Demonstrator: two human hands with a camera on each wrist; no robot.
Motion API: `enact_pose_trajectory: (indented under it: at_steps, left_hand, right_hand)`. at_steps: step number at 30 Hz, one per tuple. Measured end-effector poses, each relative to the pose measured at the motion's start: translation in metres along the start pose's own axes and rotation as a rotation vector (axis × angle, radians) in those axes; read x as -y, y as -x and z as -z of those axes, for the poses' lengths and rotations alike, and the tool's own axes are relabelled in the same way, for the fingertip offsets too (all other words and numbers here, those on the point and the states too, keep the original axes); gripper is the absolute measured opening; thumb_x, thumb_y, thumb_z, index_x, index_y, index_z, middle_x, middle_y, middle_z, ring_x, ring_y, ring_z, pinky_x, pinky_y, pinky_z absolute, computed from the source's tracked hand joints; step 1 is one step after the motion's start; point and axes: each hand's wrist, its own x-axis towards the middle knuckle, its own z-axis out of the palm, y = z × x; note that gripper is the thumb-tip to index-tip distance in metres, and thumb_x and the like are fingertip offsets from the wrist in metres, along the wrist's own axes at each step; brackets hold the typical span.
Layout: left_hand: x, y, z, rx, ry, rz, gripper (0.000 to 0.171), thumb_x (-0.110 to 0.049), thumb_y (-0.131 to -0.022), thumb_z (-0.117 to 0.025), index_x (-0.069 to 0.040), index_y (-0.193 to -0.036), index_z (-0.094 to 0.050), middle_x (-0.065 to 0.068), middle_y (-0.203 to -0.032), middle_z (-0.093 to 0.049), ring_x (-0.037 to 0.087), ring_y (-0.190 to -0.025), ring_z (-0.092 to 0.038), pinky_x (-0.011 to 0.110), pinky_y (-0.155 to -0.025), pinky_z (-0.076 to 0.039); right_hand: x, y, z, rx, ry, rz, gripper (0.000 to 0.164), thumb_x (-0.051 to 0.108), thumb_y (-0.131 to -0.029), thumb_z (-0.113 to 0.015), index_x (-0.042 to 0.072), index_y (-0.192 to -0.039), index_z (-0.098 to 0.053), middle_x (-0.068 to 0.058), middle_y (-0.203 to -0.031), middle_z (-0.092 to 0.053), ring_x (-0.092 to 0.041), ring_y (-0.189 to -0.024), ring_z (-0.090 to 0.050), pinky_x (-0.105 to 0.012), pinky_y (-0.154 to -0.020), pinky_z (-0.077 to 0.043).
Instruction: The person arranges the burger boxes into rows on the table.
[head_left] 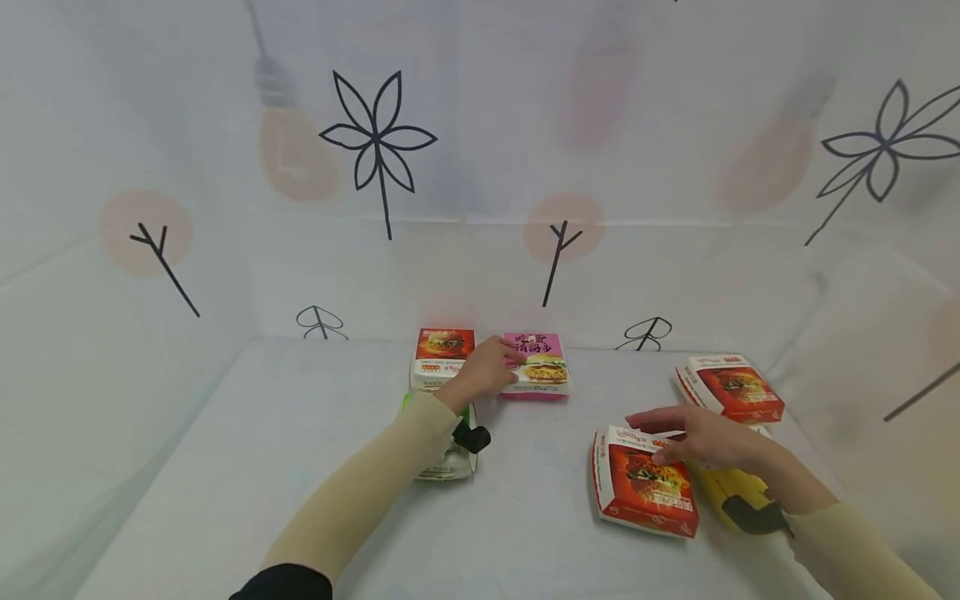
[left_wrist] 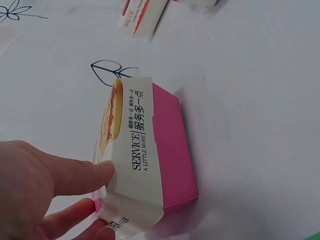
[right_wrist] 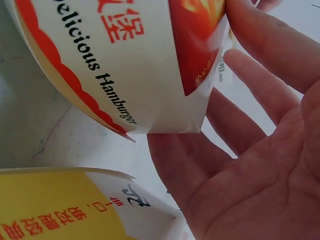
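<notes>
My left hand (head_left: 486, 368) touches the left side of a pink-and-white burger box (head_left: 545, 375) at the back of the table. In the left wrist view, the straight thumb (left_wrist: 85, 176) lies at the edge of its white front panel, with fingertips at the near corner. My right hand (head_left: 708, 435) is over a red-and-white hamburger box (head_left: 648, 487) lying at the front right. Its thumb is on the box top, while the fingers, loosely spread, reach past the back edge. The right wrist view has the box's printed side (right_wrist: 105, 75) beside the palm.
Another red burger box (head_left: 442, 354) is left of the pink one, with a green-and-white package (head_left: 452, 464) in front, partly behind my left forearm. A yellow package (head_left: 723, 487) lies under my right wrist. Behind it sits a further red box (head_left: 735, 387). A patterned cloth wall (head_left: 480, 275) rises behind.
</notes>
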Motion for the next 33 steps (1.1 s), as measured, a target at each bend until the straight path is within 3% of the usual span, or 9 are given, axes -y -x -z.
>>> enact_pose_trajectory:
  at_steps: [16,22,29,33]
  left_hand:
    - [-0.002,0.000,-0.001,0.005,-0.013,0.010,0.036,-0.012,-0.091,-0.072,-0.016,-0.126,-0.071,0.008,-0.140,-0.053,0.025,-0.130,-0.049,0.037,-0.109,-0.039]
    - [-0.002,0.000,-0.002,0.008,-0.005,0.026,0.036,-0.012,-0.091,-0.071,-0.016,-0.127,-0.070,0.008,-0.141,-0.052,0.025,-0.131,-0.048,0.038,-0.109,-0.038]
    - [-0.002,-0.001,-0.003,0.006,-0.002,0.021,0.036,-0.012,-0.091,-0.071,-0.016,-0.127,-0.071,0.008,-0.141,-0.052,0.025,-0.130,-0.048,0.038,-0.108,-0.040]
    - [-0.003,-0.001,-0.004,0.009,0.001,0.025,0.036,-0.013,-0.091,-0.071,-0.016,-0.127,-0.070,0.008,-0.141,-0.051,0.025,-0.131,-0.048,0.038,-0.108,-0.040]
  right_hand:
    - [-0.005,-0.006,-0.008,0.006,-0.058,0.002,0.059,0.028,-0.089,-0.074,0.008,-0.141,-0.056,-0.014,-0.131,-0.061,-0.030,-0.116,-0.054,-0.037,-0.084,-0.048]
    - [-0.002,-0.011,-0.015,-0.032,-0.035,-0.014,0.058,0.032,-0.089,-0.074,0.012,-0.141,-0.057,-0.011,-0.131,-0.062,-0.031,-0.118,-0.052,-0.037,-0.085,-0.047]
    - [0.008,-0.026,-0.024,-0.049,-0.034,0.009,0.057,0.034,-0.090,-0.073,0.014,-0.142,-0.057,-0.013,-0.135,-0.058,-0.036,-0.125,-0.049,-0.051,-0.096,-0.047]
    - [0.014,-0.034,-0.028,-0.053,-0.035,0.048,0.054,0.030,-0.092,-0.071,0.012,-0.141,-0.058,-0.015,-0.135,-0.058,-0.036,-0.123,-0.049,-0.052,-0.097,-0.046]
